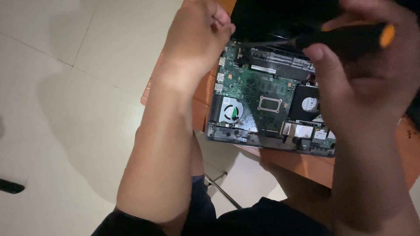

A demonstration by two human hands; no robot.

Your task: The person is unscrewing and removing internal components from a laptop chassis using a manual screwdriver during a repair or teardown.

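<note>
An opened laptop base (227, 133) lies on an orange-brown table, its green circuit board (256, 89), round cooling fan (229, 109) and hard drive (306, 104) exposed. My right hand (363, 74) grips a screwdriver (345, 37) with a black handle and orange end cap; its shaft points left toward the board's upper left corner. My left hand (197, 37) rests closed at the laptop's upper left edge, touching the dark raised part (271, 15) there. Whether that hand holds anything is hidden.
The table's edge (297, 164) runs just below the laptop, with my knees and dark shorts (245, 218) beneath. A pale tiled floor (65, 87) spreads to the left. A small dark object (11, 186) lies on the floor at far left.
</note>
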